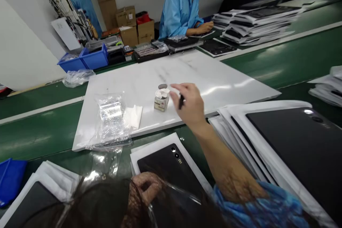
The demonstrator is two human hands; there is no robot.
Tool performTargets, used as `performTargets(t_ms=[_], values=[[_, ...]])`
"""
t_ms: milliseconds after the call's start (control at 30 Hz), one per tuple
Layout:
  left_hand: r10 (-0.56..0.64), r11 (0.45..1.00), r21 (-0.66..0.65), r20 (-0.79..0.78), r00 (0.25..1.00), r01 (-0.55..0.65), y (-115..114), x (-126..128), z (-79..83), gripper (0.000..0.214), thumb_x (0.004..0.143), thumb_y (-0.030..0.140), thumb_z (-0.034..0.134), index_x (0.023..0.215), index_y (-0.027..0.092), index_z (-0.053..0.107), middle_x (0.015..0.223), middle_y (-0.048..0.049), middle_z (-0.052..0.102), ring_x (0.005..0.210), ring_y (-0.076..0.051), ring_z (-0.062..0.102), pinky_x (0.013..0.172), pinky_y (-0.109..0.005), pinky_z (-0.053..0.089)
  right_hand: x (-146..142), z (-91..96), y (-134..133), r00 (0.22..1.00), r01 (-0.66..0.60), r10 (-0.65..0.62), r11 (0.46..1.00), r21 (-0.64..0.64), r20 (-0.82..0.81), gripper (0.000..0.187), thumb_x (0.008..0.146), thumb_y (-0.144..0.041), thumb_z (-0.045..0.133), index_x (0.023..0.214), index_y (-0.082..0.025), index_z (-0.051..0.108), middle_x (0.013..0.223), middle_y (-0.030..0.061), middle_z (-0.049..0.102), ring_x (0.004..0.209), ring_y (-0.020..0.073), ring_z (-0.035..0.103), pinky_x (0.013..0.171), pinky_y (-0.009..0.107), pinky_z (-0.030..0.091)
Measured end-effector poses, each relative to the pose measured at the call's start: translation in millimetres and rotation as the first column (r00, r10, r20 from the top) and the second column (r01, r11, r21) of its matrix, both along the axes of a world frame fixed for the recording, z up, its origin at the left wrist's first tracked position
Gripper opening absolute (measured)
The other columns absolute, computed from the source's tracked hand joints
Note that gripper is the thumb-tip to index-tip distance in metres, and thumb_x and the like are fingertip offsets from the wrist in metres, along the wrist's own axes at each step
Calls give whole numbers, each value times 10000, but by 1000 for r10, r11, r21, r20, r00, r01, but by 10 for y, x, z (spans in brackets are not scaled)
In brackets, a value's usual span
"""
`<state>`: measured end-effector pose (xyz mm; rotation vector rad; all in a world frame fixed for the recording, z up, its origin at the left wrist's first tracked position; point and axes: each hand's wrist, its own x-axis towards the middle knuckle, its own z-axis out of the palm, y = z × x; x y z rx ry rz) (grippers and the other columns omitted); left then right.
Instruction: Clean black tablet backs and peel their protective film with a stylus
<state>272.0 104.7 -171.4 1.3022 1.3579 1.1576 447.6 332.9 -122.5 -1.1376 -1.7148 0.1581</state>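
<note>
My right hand (190, 105) reaches over the white board, its fingers curled around a small black object (181, 102) whose kind I cannot make out. Its thumb and forefinger point at a small square jar (160, 103) with a patterned label and crumpled white material on top; whether they touch it is unclear. A grey round disc (162, 86) lies just behind the jar. Low in the view, my left hand (146, 187) is closed beside a dark tablet back panel (162, 164) with camera lenses. Strands of hair partly cover this hand, and what it holds is hidden.
The white board (213, 74) lies across a green belt. On it are clear plastic bags (110, 117) and a folded white cloth (134, 115). Stacked panels with white sheets (288, 149) stand at right. Opposite, a person in blue (177, 10) works near blue bins (88, 57).
</note>
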Motion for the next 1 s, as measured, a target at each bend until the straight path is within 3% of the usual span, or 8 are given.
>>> performTargets(t_ms=[100,133,200,267,367,567,733,1000], values=[[28,999,-23,138,990,-25,-14,38,-5,112,735,278,637,655,293,715,689,12,762,547,-225,718,472,-275,571,291,-39,-587,908,-226,185,972,-69,-375,430,1218,-517,496,1194,-271,847,1086,94,772,926,260,768,870,449,681],[40,999,-25,169,985,-36,-17,53,-1,103,733,282,639,662,279,715,689,4,761,535,-220,713,454,-271,564,400,-65,-776,855,-361,263,921,-149,-447,484,1224,-584,472,1121,-287,840,983,68,758,835,242,758,797,422,676],[47,999,-19,201,978,-44,-20,78,18,73,719,272,660,675,261,718,679,-11,761,564,-224,712,481,-277,566,614,-148,-1096,777,-580,378,740,-341,-503,470,1164,-637,623,911,-289,812,906,58,763,725,221,742,669,375,658],[37,999,-7,201,979,-36,-18,91,45,62,715,257,671,690,250,727,679,-22,762,603,-228,712,521,-287,570,786,-263,-1326,728,-676,423,571,-465,-540,422,1053,-628,820,811,-284,780,906,65,787,676,211,733,593,346,642],[6,1000,11,164,986,-8,-12,102,78,64,713,221,680,708,246,739,687,-21,767,609,-223,710,537,-282,570,898,-406,-1540,703,-708,396,464,-532,-591,339,966,-584,929,853,-295,790,917,75,802,670,223,745,573,350,651],[-55,998,27,67,996,53,-5,128,88,115,722,166,677,752,256,743,730,-7,770,662,-213,724,620,-275,577,763,-373,-1714,673,-738,434,433,-517,-598,189,1002,-403,897,857,-308,824,986,73,827,693,203,770,678,355,693],[-71,997,25,30,997,70,-10,134,95,121,732,180,676,763,279,738,728,6,770,659,-214,730,615,-268,584,704,-307,-1712,717,-695,438,507,-510,-541,166,954,-319,921,828,-320,812,828,33,826,689,221,800,668,330,697],[-68,998,11,2,998,68,-18,145,128,97,743,176,672,763,242,740,734,1,767,673,-198,729,633,-252,577,719,-354,-1734,751,-659,401,498,-564,-524,162,939,-298,889,797,-315,812,836,48,820,678,226,771,647,354,678]])
